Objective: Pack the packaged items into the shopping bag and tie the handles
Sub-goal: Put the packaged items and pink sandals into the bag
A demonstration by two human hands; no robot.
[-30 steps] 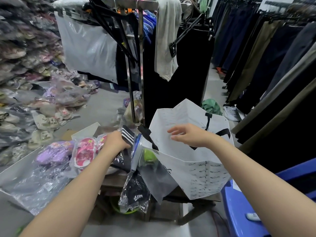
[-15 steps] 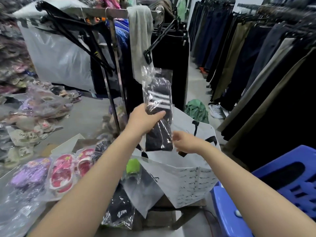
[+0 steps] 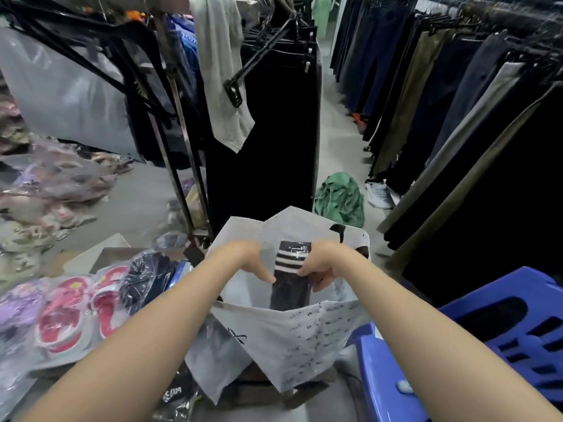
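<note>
Bag: white printed plastic shopping bag (image 3: pixel 304 339), mouth open, beneath both hands.
Contents: clear-wrapped black sock pack with white stripes (image 3: pixel 291 278), upright, lower half inside.
Left hand (image 3: pixel 243 258): fingers touching pack's left edge; clamping unclear.
Right hand (image 3: pixel 324 263): pinching pack's right edge.
Left of grip: pink sandals in clear wrap (image 3: pixel 61 312).

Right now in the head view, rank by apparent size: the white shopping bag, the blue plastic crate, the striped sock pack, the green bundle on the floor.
1. White shopping bag
2. Blue plastic crate, cut off by the frame, so unsure against the bag
3. Green bundle and striped sock pack: look alike; the pack is partly hidden
</note>
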